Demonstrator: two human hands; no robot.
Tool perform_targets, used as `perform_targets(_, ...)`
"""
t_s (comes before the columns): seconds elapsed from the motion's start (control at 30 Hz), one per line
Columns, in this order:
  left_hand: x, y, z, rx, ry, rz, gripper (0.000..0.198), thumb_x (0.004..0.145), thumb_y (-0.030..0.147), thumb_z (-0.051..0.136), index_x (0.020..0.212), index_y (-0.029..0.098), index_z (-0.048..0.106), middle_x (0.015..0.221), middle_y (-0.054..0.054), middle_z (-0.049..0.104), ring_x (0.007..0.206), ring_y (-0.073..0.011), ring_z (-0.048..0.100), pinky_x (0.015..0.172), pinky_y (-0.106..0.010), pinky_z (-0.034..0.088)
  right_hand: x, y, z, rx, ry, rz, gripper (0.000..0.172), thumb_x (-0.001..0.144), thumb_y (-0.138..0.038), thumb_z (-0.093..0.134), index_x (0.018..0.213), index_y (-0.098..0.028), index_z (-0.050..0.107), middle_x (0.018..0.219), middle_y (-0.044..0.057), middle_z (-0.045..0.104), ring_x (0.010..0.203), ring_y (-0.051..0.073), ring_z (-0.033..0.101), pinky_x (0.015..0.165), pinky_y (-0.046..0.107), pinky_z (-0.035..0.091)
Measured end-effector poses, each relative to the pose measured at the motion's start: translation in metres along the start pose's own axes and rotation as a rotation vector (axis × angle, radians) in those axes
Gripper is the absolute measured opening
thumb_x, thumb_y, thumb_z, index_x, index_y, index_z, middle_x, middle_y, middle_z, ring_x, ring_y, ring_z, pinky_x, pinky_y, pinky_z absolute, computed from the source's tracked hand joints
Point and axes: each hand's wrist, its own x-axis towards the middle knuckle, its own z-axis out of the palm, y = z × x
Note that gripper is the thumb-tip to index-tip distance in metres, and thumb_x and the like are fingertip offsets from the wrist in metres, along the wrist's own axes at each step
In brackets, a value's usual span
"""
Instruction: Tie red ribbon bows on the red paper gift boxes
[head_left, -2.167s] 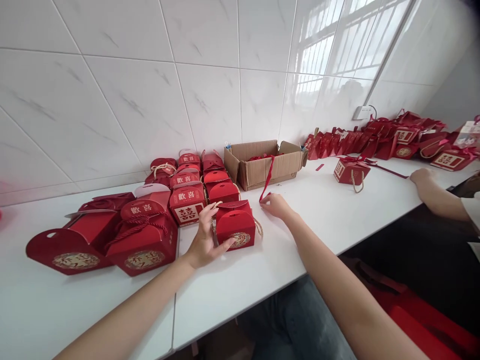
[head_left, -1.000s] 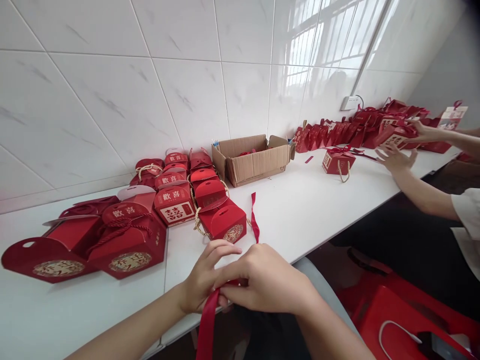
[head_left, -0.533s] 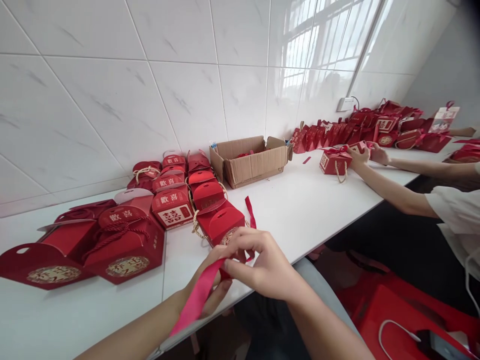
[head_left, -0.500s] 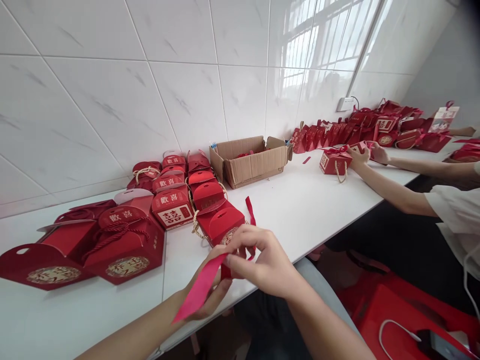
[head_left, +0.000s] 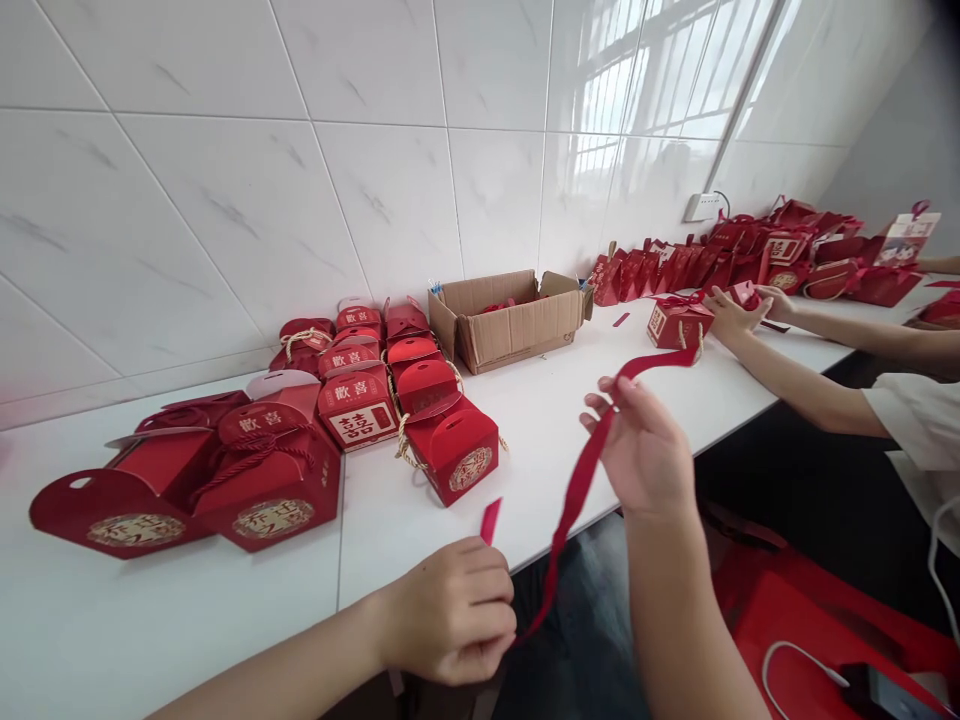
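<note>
A long red ribbon (head_left: pixel 577 490) hangs in a curve between my two hands above the table's front edge. My left hand (head_left: pixel 454 610) is closed in a fist on one part of it, with a short end sticking up above the knuckles. Higher and to the right, my right hand (head_left: pixel 646 450) pinches the ribbon near the thumb and forefinger, its other fingers loosely curled. From there the free end trails off to the right. Nearest my hands, on the table, sits a red gift box (head_left: pixel 454 440) with a gold round emblem and rope handles, touched by neither hand.
Several red gift boxes (head_left: pixel 356 400) stand in rows to the left, beside larger red boxes (head_left: pixel 274 480). An open cardboard box (head_left: pixel 517 335) is against the wall. At right, a co-worker's hands (head_left: pixel 739 310) handle a small box near a finished-looking red box (head_left: pixel 675 322).
My hands have moved apart, drawing the ribbon out between them. My right hand has risen to the right; my left has closed into a fist lower down.
</note>
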Motion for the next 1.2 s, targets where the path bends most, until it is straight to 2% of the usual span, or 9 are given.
perform_targets(0.1,-0.003,-0.001,0.004,0.033,-0.054,0.038,0.01,0.076,0.012,0.052,0.068,0.017,0.049,0.062,-0.002,0.054,0.062,-0.0142,0.047,0.057,-0.028,0.04,0.012,-0.015,-0.014,0.047,0.092,-0.054,0.014,0.063,-0.024,0.07,0.069,-0.017,0.059,0.076,-0.003,0.058,0.067,0.011,0.057,0.058,0.023,0.046)
perform_targets(0.23,-0.006,-0.006,0.002,-0.078,0.134,-0.148,0.014,0.078,0.012,0.053,0.091,0.018,0.056,0.083,-0.007,0.058,0.079,-0.0172,0.053,0.072,-0.03,0.046,0.004,-0.02,-0.015,-0.001,0.042,-0.029,0.011,0.064,-0.024,0.071,0.069,-0.019,0.062,0.081,-0.002,0.062,0.078,0.013,0.06,0.066,0.025,0.048)
perform_targets(0.4,-0.014,-0.011,0.006,-0.331,0.381,-0.477,0.065,0.085,0.042,0.055,0.14,0.021,0.027,0.128,-0.017,0.046,0.113,-0.0266,0.047,0.087,-0.037,0.046,-0.045,0.014,0.019,-0.337,-0.375,0.149,0.009,0.066,-0.025,0.073,0.066,-0.021,0.065,0.106,0.003,0.063,0.106,0.02,0.056,0.087,0.031,0.044)
perform_targets(0.47,-0.017,-0.012,0.008,-0.389,0.417,-0.46,0.058,0.087,0.046,0.05,0.137,0.021,0.034,0.128,-0.016,0.047,0.116,-0.0278,0.047,0.089,-0.039,0.045,-0.061,0.03,0.032,-0.521,-0.577,0.171,0.009,0.066,-0.022,0.073,0.065,-0.02,0.064,0.109,0.005,0.061,0.116,0.022,0.05,0.096,0.034,0.039)
perform_targets(0.53,-0.018,-0.011,0.007,-0.438,0.399,-0.449,0.032,0.092,0.038,0.042,0.116,0.021,0.055,0.117,-0.012,0.055,0.107,-0.0243,0.052,0.087,-0.037,0.046,-0.066,0.04,0.039,-0.606,-0.649,0.189,0.009,0.069,-0.021,0.071,0.065,-0.019,0.063,0.11,0.006,0.061,0.116,0.023,0.05,0.095,0.035,0.038)
perform_targets(0.67,-0.01,-0.008,-0.003,-0.457,0.32,-0.477,0.037,0.094,0.025,0.036,0.071,0.016,0.063,0.099,-0.01,0.059,0.093,-0.019,0.055,0.082,-0.031,0.046,-0.051,0.042,0.033,-0.403,-0.549,0.251,0.009,0.075,-0.025,0.066,0.07,-0.02,0.061,0.092,0.002,0.066,0.082,0.016,0.06,0.076,0.03,0.044)
perform_targets(0.77,-0.003,-0.005,-0.007,-0.448,0.265,-0.461,0.032,0.09,0.02,0.042,0.065,0.015,0.061,0.09,-0.009,0.06,0.086,-0.0172,0.055,0.079,-0.03,0.047,-0.031,0.034,0.022,-0.226,-0.419,0.212,0.011,0.076,-0.025,0.066,0.07,-0.02,0.058,0.073,-0.001,0.066,0.072,0.013,0.059,0.075,0.027,0.044)
perform_targets(1.0,-0.002,-0.005,0.001,-0.55,0.173,-0.475,0.025,0.075,0.012,0.05,0.05,0.014,0.051,0.076,-0.008,0.062,0.073,-0.0148,0.057,0.067,-0.025,0.048,-0.006,0.022,0.005,-0.114,-0.256,0.137,0.01,0.078,-0.022,0.065,0.071,-0.018,0.059,0.074,0.001,0.069,0.069,0.011,0.063,0.074,0.024,0.047)
perform_targets(1.2,-0.004,-0.008,-0.001,-0.705,0.147,-0.799,0.028,0.076,0.015,0.05,0.048,0.015,0.044,0.053,-0.002,0.055,0.054,-0.0116,0.057,0.052,-0.021,0.043,-0.003,0.026,0.002,-0.125,-0.231,0.112,0.012,0.076,-0.026,0.068,0.072,-0.019,0.059,0.068,0.0,0.068,0.071,0.013,0.064,0.071,0.026,0.051)
